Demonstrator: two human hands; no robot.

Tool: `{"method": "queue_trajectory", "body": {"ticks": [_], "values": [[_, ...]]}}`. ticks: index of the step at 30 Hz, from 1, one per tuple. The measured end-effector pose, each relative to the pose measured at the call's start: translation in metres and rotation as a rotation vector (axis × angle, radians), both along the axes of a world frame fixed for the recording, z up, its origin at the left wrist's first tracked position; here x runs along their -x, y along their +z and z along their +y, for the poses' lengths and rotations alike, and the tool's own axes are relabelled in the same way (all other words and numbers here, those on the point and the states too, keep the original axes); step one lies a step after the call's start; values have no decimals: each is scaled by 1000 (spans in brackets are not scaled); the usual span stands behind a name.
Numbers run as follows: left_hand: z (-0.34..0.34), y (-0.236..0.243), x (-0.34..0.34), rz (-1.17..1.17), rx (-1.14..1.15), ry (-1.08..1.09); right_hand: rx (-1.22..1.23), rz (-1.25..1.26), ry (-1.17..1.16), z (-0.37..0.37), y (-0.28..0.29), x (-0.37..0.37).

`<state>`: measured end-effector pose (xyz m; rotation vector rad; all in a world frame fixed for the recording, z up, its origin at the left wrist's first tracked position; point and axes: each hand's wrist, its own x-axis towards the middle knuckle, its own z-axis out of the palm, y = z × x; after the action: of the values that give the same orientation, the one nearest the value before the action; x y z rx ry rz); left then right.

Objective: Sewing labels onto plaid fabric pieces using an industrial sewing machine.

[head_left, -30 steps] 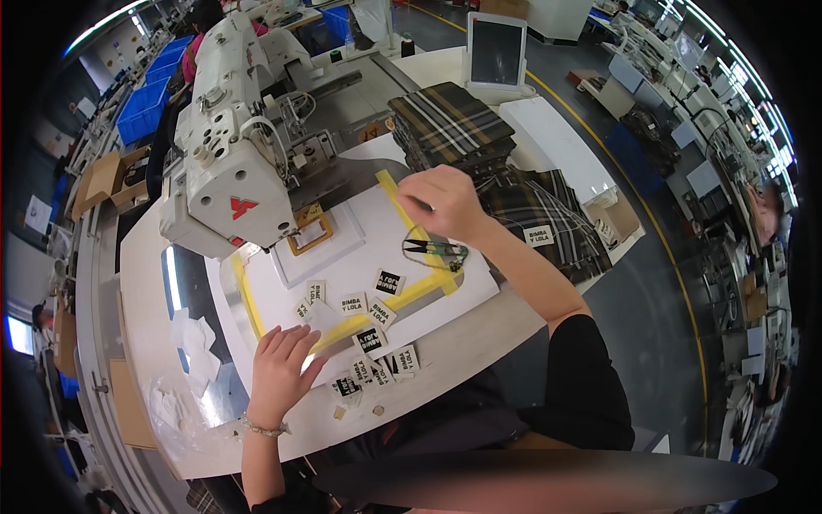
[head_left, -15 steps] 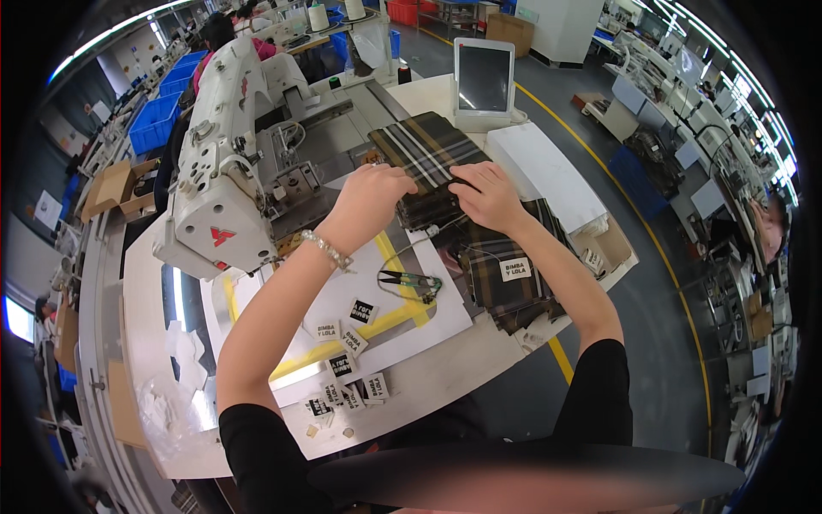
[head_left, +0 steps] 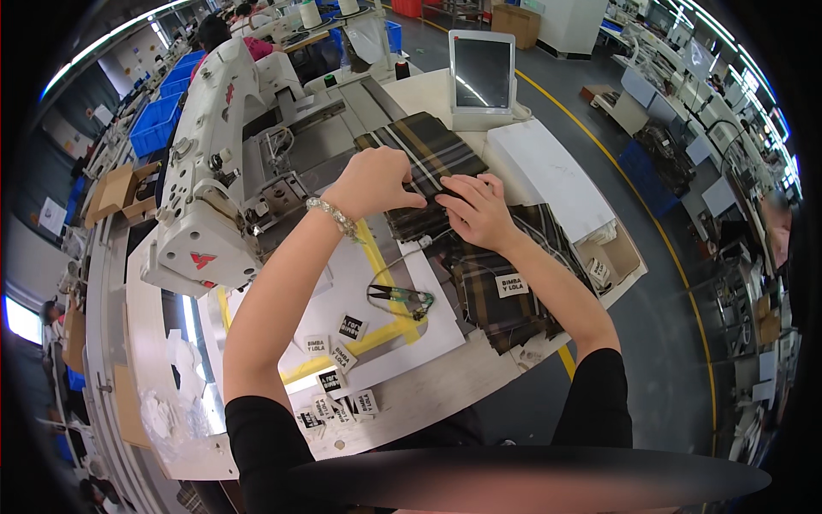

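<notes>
A stack of dark plaid fabric pieces (head_left: 428, 141) lies beside the sewing machine's bed, with white and tan stripes across its top. My left hand (head_left: 381, 184), a beaded bracelet at its wrist, is closed over the near left part of the stack. Its fingers curl under and out of sight, and the thumb points right. Close by, my right hand (head_left: 479, 210) rests on the near right edge of the same stack, bent fingers apart on the cloth. Below that hand lies a second plaid pile (head_left: 484, 300), with a white label (head_left: 511, 285) on top.
A white sewing machine (head_left: 201, 197) stands at the left. Green-handled thread snips (head_left: 402, 297) and several loose black and white labels (head_left: 342, 357) lie on the tabletop. A tablet (head_left: 482, 73) stands behind the fabric, with a long white box (head_left: 548, 176) to its right.
My left hand has turned and moved farther over the stack, covering more of its stripes. The right hand has slid slightly left and nearer. The whole view has shifted a little.
</notes>
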<state>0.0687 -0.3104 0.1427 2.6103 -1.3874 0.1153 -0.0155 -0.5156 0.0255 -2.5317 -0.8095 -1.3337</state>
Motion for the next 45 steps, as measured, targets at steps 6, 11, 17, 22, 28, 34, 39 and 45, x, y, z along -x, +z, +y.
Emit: {"method": "queue_trajectory", "body": {"ticks": [6,11,17,22,28,34,39,45], "values": [[-4,2,5,-8,24,10,-27,29,-32,5,-6,3],[-10,1,4,-10,-2,28,4,24,-67,4,-9,3],[-10,9,-3,130,-51,22,19,-6,-90,6,-11,2],[-10,9,-8,125,-61,-5,25,-28,-97,5,-12,2],[-10,9,-11,144,-78,-16,48,-43,-120,6,-12,2],[-6,7,-17,133,-73,-47,51,-58,-128,6,-12,2],[-9,12,-8,150,-100,-17,74,-75,-158,6,-13,2],[-8,12,-1,130,-115,-1,133,-97,-189,7,-14,2]]}}
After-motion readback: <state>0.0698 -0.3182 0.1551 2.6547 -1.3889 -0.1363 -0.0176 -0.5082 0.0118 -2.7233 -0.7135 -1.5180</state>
